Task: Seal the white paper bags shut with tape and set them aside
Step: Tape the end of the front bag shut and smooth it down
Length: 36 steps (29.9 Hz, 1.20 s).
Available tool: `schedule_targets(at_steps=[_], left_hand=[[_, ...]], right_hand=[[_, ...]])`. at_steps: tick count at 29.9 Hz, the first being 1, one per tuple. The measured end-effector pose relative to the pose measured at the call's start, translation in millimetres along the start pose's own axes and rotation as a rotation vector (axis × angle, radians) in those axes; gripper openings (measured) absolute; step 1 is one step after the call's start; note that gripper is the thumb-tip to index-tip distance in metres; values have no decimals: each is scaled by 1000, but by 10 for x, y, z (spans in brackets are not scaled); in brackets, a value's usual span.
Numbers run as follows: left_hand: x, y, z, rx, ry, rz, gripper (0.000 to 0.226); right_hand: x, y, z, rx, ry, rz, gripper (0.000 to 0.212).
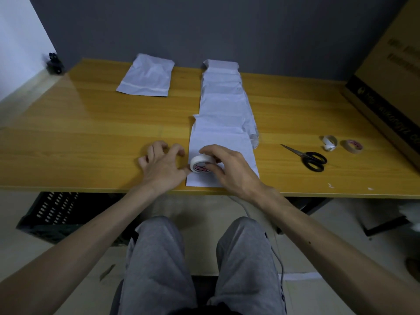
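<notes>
Tape roll (201, 165), white with a red-printed core, stands on its edge on the nearest white paper bag (227, 142), gripped by the right hand (229, 169) with the thumb over the top and the fingers curled round its near side. The left hand (161, 165) sits just left of the bag on the wooden table (79, 133). Its fingers are arched with their tips on the wood and hold nothing, and the thumb reaches across to the roll's left rim; whether it has found the tape's free end is too small to tell. The bag's long axis runs straight away from the person, and it is the front one of an overlapping row of bags (221, 96) stretching toward the far edge. Tape would therefore probably be drawn crosswise, left to right, over the bag. Both hands are already at it, the right on top and the left at its left edge, well placed to anchor the end. One taped bag (146, 76) lies apart at the far left, so most of the job looks undone. Scissors (311, 159) lie to the right, nearer the right hand, with a spare tape roll (353, 146) beyond them.
</notes>
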State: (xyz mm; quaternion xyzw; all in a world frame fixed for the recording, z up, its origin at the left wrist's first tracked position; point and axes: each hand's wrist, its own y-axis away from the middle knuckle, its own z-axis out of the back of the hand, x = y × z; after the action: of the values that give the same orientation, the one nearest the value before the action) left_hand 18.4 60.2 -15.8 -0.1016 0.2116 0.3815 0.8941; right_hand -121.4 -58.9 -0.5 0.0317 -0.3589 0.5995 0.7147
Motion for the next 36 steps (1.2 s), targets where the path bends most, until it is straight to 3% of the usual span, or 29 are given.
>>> schedule_targets(at_steps=[10,27,36], left_hand=[[-101,-2,-9,86,13,15,11],[-154,0,48,82,51,73,19],[-153,18,35,83,56,61,14]], right_hand=[[-56,-22,70,59,104,80,32],[-140,48,396,228,324,39,67],[-213,47,467,223,502,186,64]])
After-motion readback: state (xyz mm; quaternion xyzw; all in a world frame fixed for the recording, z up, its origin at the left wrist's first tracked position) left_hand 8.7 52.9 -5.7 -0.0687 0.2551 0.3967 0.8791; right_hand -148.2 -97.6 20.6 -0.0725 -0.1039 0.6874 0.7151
